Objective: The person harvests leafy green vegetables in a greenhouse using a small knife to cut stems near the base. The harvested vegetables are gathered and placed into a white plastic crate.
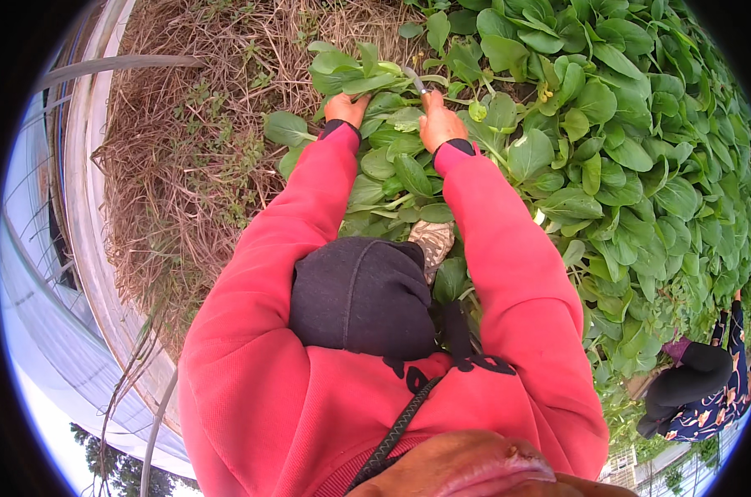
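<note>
My left hand (348,110) is at the leaves of a leafy green plant (356,68), its fingers partly hidden under them. To its right, my right hand (440,123) grips the handle of a small sickle (416,79), whose curved metal blade reaches toward the pale base of that plant. Whether the blade touches the stem cannot be told. Cut or flattened leafy greens (400,164) lie below and between my hands; which of them are rooted is not clear.
Dense leafy greens (624,143) fill the right side. Dry straw (182,143) covers the ground at left, beside a pale curved border (83,143) and plastic sheeting (58,310). A shoe (433,242) shows among leaves below my hands. Another person (701,388) bends at the lower right.
</note>
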A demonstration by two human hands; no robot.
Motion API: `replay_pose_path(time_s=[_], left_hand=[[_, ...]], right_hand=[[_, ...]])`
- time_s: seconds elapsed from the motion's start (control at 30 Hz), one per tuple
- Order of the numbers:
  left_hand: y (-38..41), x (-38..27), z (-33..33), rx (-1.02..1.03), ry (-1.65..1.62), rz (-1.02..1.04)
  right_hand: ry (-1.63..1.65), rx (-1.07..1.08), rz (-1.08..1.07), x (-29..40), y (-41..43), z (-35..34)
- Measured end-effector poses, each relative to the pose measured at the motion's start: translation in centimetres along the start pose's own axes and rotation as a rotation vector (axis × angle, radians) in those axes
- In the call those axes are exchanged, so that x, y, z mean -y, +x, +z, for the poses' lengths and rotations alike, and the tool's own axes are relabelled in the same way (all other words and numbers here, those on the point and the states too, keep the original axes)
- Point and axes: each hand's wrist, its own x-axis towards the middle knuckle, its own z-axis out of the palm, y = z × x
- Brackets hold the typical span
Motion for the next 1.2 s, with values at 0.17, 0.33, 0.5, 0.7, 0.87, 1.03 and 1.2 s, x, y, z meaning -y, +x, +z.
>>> replay_pose_path(time_s=[0.17, 0.33, 0.5, 0.7, 0.87, 1.03, 1.2], left_hand=[[-0.6, -0.3, -0.2, -0.001, 0.044, 0.023], [-0.8, -0.9, -0.3, -0.022, 0.001, -0.001], [-1.0, -0.7, -0.2, 0.006, 0.038, -0.045], [-0.3, -0.9, -0.3, 0.017, 0.084, -0.051], [3.8, 5.1, -1.3, -0.052, 0.112, -0.031], [3.0, 0.3, -10.0, 0.153, -0.613, -0.239], [-0.4, -5.0, -14.7, 0.303, -0.911, -0.134]], right_hand=[[0.002, -0.029, -0.029, 0.1, -0.2, -0.1], [-0.065, -0.009, -0.021, 0.0, 0.0, 0.4], [-0.098, -0.032, -0.028, 1.0, 0.0, 0.5], [-0.228, -0.062, -0.036, 1.7, 1.0, 3.2], [-0.157, 0.088, -0.042, 1.5, 1.9, 3.9], [0.089, 0.035, 0.007, -0.7, -1.6, 0.0], [1.056, -0.165, 0.028, -2.5, -6.1, -3.4]])
